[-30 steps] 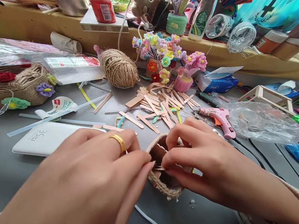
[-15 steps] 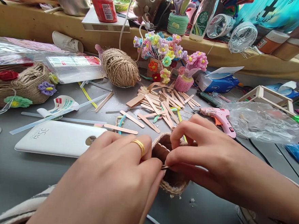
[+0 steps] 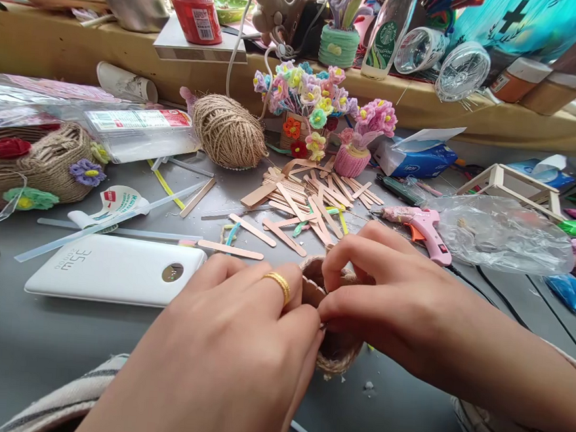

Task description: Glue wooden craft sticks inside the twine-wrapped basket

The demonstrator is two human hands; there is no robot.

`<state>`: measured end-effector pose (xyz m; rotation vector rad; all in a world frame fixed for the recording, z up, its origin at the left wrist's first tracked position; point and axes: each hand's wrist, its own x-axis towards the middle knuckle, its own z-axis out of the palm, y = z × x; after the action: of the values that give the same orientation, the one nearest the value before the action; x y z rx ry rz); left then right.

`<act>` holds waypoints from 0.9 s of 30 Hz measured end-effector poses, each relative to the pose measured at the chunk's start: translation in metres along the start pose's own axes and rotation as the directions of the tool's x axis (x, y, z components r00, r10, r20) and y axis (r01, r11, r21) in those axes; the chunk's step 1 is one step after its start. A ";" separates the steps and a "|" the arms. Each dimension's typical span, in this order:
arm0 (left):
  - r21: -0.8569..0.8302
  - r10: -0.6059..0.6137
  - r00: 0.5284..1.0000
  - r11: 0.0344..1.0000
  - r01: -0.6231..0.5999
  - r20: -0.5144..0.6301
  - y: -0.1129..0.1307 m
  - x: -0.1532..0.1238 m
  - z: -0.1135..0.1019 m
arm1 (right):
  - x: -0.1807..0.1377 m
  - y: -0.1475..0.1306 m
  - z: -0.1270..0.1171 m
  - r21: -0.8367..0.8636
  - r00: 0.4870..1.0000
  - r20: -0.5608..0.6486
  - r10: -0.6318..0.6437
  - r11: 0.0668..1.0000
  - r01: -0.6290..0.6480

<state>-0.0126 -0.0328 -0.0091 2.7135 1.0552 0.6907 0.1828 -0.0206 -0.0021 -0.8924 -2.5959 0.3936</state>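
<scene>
Grey tabletop (image 3: pixel 402 415) spreads nearside of round, hollow, brown twine-wrapped basket (image 3: pixel 335 364); left hand (image 3: pixel 239 344), right hand (image 3: pixel 386 289) curled at opening, grips hidden.

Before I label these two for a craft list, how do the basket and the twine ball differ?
The basket is hollow, its opening showing; the twine ball is a rounded, wound bulk.
The left hand and right hand meet over the basket, while neither touches the twine ball, farther back.
The hands hide much of the basket; the twine ball is mostly in view.
Both show brown, cord-like strands.
</scene>
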 end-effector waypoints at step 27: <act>0.012 -0.122 0.936 0.991 0.134 -0.329 -0.031 -0.014 -0.061 | -0.044 -0.016 -0.031 0.520 0.421 -0.722 0.549 0.832 -0.194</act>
<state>-0.0691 -0.0209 0.0302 2.5834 1.3113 1.1387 0.2199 -0.0558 0.0209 -1.1533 -1.3097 0.3880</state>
